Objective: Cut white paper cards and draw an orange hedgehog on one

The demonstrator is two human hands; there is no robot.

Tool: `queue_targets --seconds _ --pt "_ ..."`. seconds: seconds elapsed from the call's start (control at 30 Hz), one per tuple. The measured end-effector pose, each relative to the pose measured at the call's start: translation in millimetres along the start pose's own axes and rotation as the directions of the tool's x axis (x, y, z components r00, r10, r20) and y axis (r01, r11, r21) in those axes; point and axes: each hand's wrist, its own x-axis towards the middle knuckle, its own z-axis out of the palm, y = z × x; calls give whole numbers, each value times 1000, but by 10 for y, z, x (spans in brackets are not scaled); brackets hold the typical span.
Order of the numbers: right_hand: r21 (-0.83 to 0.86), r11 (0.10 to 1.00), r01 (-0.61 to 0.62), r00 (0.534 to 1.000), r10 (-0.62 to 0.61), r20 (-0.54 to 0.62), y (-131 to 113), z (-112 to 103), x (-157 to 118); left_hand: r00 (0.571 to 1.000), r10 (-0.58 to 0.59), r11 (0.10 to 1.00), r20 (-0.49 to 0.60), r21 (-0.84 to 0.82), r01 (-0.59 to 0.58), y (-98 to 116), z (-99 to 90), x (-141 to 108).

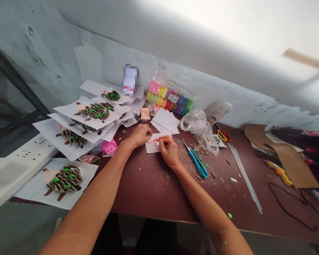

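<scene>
- Orange pen (164, 140) was pinched in the right hand (170, 152), its tip at a white paper sheet (150, 148).
- Left hand (139, 136) lay open on the sheet's edge, a sound way to stop it sliding.
- Sheet sat on the maroon table (149, 191), bearing thin orange-red lines (152, 142).

Two bare forearms are extended forward from the lower frame, the left forearm (94, 187) and right forearm (203, 200) converging toward the centre. The left hand (139, 137) is held palm down, with the fingers loosely curled and directed rightward. The right hand (170, 152) is positioned just beside it, closed in a pen grip, with the thumb and fingers drawn together and the wrist slightly bent.
</scene>
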Motion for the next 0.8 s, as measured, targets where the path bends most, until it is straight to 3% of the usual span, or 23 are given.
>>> queue_targets --seconds 0.8 --pt "7 1000 14 999 -14 -35 23 12 -11 1000 -9 1000 -1 17 9 12 -10 -1"
